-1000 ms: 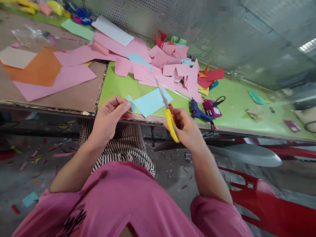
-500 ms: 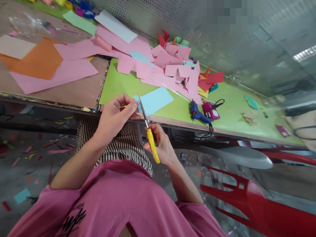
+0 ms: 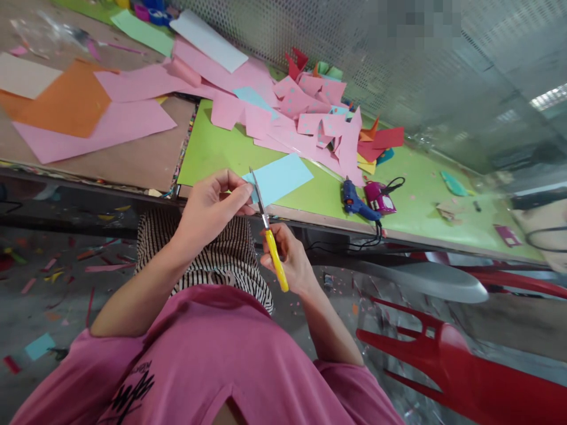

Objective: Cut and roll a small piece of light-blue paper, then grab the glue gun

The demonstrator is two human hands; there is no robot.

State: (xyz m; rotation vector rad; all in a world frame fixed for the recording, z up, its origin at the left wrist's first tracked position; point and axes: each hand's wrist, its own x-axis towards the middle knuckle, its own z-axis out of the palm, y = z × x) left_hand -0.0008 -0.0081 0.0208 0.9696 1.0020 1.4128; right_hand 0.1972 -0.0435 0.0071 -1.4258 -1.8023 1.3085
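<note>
- while the left hand pinches a small piece of light blue paper between thumb and fingers, the right hand grips yellow-handled scissors, their tips pointing away from the body.
- the pinch is right beside the blades, seemingly to steady the thin paper against them; whether the blades are parted is hard to tell.
- just beyond the scissors, a light blue sheet lies on the green tabletop near its edge, probably for easy reach of both hands.
- to the right of the right hand, a blue glue gun lies beside a magenta block.
- farther beyond the hands, pink paper pieces, some blue-dotted, are heaped loosely rather than boxed.
- far left of the left hand is crumpled clear plastic packaging; far right, a beige bag. what either contains cannot be seen.
</note>
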